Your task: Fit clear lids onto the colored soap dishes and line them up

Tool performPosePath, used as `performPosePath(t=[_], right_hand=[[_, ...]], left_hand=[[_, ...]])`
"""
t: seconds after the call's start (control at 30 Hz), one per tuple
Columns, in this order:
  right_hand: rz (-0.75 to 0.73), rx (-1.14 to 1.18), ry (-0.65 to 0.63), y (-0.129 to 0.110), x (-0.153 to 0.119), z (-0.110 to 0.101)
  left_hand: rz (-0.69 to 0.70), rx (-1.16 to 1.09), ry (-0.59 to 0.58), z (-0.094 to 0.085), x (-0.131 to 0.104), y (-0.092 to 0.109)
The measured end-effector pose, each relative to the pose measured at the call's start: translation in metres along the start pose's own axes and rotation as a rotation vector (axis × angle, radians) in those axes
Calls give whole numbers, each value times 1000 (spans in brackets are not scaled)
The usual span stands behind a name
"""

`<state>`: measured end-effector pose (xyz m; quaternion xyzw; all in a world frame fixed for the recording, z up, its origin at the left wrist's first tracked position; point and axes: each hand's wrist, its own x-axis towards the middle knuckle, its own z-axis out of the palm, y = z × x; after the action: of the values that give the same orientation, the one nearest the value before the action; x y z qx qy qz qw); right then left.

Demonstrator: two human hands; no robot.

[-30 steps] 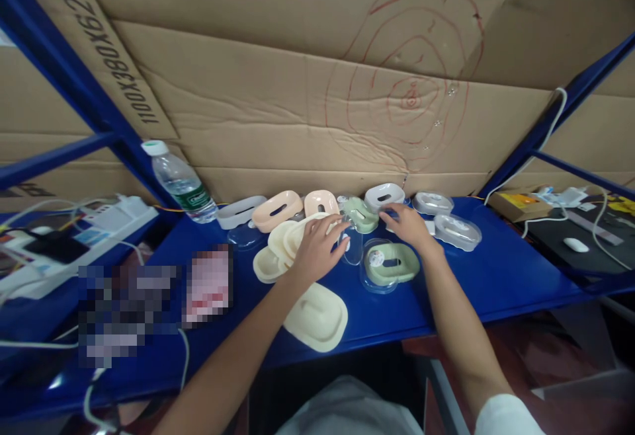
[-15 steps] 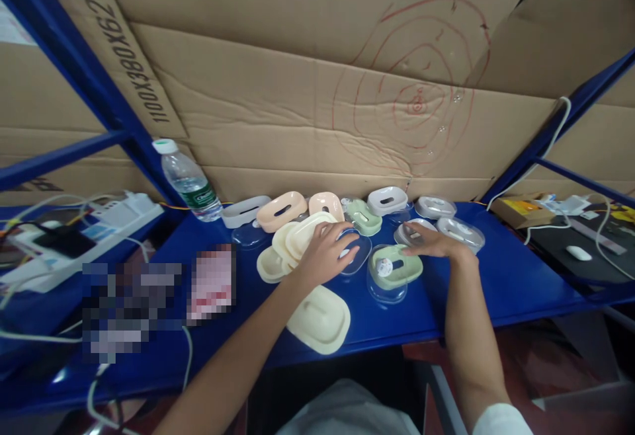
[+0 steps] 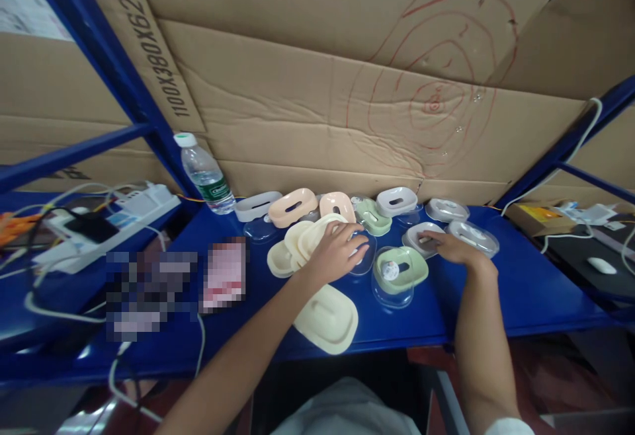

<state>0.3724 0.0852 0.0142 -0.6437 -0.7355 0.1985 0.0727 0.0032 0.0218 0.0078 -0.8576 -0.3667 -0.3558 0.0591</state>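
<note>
Fingers of my left hand (image 3: 340, 253) lie slightly apart over the edge of the stacked cream pieces (image 3: 297, 244) and a clear lid (image 3: 366, 262), left of the stickered green dish (image 3: 409, 268); I cannot tell whether they are clamped on either. My right hand (image 3: 456, 248) reaches to the pale grey dish (image 3: 430, 243), beyond that green dish and a little to its right, with fingertips at its middle; whether I am pinching it, I cannot tell.

Under the near side of the green dish is a clear cover (image 3: 393, 297). A loose cream piece (image 3: 330, 319) lies nearer me and to its left. Beyond it sit a second green dish (image 3: 377, 220) and a white dish (image 3: 397, 200); two peach dishes (image 3: 292, 207) and a light grey dish (image 3: 258, 206) stand farther left. Two clear-covered dishes (image 3: 473, 240) lie beyond it to the right. All rest on the blue table (image 3: 397, 332).
</note>
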Motion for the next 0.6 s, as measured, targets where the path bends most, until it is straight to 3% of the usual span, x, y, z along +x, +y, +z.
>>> performPosePath(t=[0.13, 0.23, 0.47, 0.53, 0.6], right_hand=[[-52, -6, -91, 0, -10, -4], [-55, -64, -74, -4, -12, -2], [75, -173, 169, -19, -17, -10], [43, -179, 295, -32, -22, -16], [-101, -127, 405, -54, -25, -19]], left_hand=[[-2, -7, -2, 1, 0, -1], [-5, -19, -4, 2, -1, -1], [-22, -98, 17, -2, 0, 0], [-41, -120, 41, -4, 1, 2], [-93, -189, 80, -5, 2, 3]])
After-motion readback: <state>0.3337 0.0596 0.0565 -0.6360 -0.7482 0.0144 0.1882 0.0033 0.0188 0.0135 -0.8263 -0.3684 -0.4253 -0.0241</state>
